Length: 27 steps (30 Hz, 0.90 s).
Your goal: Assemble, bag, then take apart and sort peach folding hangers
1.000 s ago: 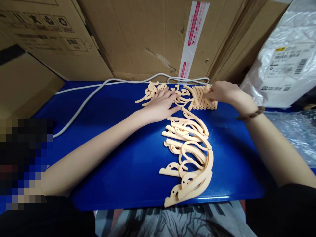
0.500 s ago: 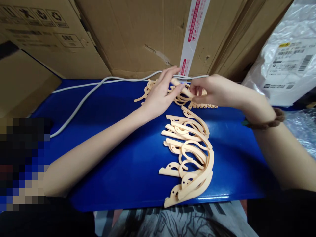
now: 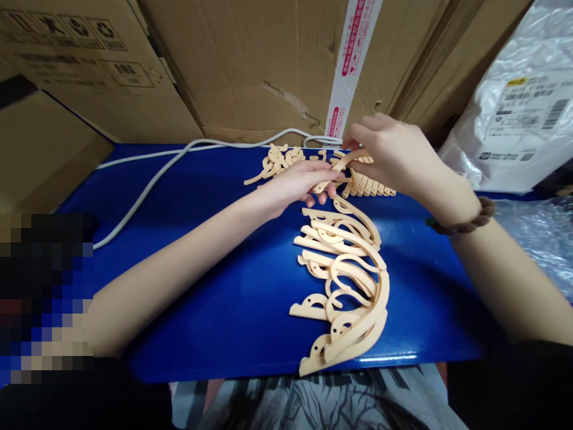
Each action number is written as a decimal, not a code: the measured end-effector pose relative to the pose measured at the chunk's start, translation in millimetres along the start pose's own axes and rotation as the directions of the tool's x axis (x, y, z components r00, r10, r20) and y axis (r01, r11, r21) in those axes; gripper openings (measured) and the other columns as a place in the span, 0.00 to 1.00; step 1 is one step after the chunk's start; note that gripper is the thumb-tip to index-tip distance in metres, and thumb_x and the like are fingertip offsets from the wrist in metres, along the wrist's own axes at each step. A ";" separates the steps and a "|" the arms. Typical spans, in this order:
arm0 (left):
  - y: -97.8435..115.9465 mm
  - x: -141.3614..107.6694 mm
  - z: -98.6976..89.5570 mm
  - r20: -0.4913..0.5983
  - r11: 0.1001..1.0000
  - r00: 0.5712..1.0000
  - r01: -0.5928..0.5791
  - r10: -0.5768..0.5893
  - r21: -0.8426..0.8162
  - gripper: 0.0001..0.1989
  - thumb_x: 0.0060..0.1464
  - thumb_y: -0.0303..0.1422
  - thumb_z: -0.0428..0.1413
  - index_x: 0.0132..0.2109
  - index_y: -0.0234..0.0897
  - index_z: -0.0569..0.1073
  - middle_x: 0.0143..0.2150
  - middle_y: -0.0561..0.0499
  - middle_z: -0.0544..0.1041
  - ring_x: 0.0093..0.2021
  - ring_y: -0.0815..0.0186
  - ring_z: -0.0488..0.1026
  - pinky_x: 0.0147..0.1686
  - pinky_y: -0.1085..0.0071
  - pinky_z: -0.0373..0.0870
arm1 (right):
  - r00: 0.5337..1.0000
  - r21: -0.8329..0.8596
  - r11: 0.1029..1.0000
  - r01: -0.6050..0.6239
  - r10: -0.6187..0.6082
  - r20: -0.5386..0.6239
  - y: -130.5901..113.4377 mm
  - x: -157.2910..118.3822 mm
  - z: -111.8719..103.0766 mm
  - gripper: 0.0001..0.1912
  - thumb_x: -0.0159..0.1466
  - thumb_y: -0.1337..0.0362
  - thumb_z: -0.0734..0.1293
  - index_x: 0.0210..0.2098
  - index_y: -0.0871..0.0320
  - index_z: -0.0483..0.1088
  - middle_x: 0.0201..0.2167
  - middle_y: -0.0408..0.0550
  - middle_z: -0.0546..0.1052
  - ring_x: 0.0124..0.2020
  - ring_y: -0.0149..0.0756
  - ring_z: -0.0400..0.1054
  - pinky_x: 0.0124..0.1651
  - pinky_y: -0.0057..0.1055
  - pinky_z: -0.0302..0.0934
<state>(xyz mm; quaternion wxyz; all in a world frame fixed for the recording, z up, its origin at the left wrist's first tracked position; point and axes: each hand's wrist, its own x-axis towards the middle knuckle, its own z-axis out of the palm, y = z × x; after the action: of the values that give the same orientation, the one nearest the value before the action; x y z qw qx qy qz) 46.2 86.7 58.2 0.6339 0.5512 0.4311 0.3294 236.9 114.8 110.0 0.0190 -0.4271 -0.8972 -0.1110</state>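
Between my two hands is a curved beige hanger arm [image 3: 342, 162], slanting above the far part of the table. My left hand [image 3: 298, 184] grips its lower end, thumb on top and fingers curled beneath. The upper end is in the closed fingers of my right hand [image 3: 391, 146], which partly cover it. Just beyond my left hand lies a loose pile of small curved hook pieces [image 3: 278, 160]. A row of similar hanger arms [image 3: 371, 186] rests under my right hand. Nearer to me, several folded beige hangers [image 3: 358, 283] overlap in a curved stack.
The blue table [image 3: 215, 286] ends in front of my body. Cardboard boxes [image 3: 250, 71] wall off the back and left. A white cable [image 3: 152, 185] runs along the rear left. On the right stand a bubble-wrapped parcel [image 3: 505, 125] and clear plastic wrap [image 3: 546, 239].
My left hand has turned from palm-down to gripping the hanger arm's lower end from the side. My right hand has risen slightly, and the arm now slants up towards it.
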 end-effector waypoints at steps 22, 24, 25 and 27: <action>-8.0 4.2 4.9 0.009 0.996 0.997 0.075 -0.075 -0.050 0.14 0.69 0.27 0.46 0.40 0.33 0.75 0.18 0.58 0.64 0.16 0.74 0.62 0.18 0.76 0.56 | 0.989 0.083 0.986 -0.146 0.142 0.048 10.1 1.0 7.9 0.18 0.67 0.56 0.66 0.53 0.54 0.74 0.48 0.54 0.82 0.50 0.54 0.74 0.43 0.39 0.60; -7.4 4.4 4.3 -0.007 0.996 0.999 0.053 -0.054 -0.073 0.16 0.69 0.26 0.45 0.38 0.32 0.76 0.17 0.59 0.60 0.15 0.74 0.59 0.18 0.76 0.55 | 0.989 0.145 0.978 -0.147 0.145 0.030 11.0 -0.4 8.3 0.28 0.65 0.51 0.69 0.61 0.53 0.69 0.53 0.54 0.80 0.50 0.53 0.74 0.45 0.39 0.61; -6.4 4.2 3.7 -0.021 0.996 0.999 0.037 -0.039 -0.086 0.17 0.68 0.26 0.44 0.38 0.31 0.76 0.17 0.59 0.59 0.15 0.74 0.58 0.18 0.77 0.55 | 0.989 0.197 0.969 -0.149 0.148 0.020 11.1 -1.0 8.0 0.35 0.63 0.48 0.71 0.66 0.53 0.64 0.55 0.55 0.79 0.50 0.53 0.73 0.46 0.39 0.61; -3.9 3.5 1.9 -0.047 0.993 0.999 0.008 -0.013 -0.116 0.18 0.67 0.26 0.43 0.37 0.31 0.77 0.17 0.60 0.55 0.15 0.73 0.56 0.18 0.78 0.56 | 0.989 0.357 0.923 -0.144 0.147 0.020 10.7 -1.2 6.9 0.46 0.62 0.45 0.72 0.72 0.52 0.53 0.56 0.55 0.78 0.50 0.51 0.73 0.48 0.38 0.63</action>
<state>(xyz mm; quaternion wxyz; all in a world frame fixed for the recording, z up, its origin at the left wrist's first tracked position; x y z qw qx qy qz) 49.2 88.3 53.8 0.6562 0.5032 0.4289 0.3636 246.3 121.9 105.1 0.1077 -0.4815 -0.8681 0.0539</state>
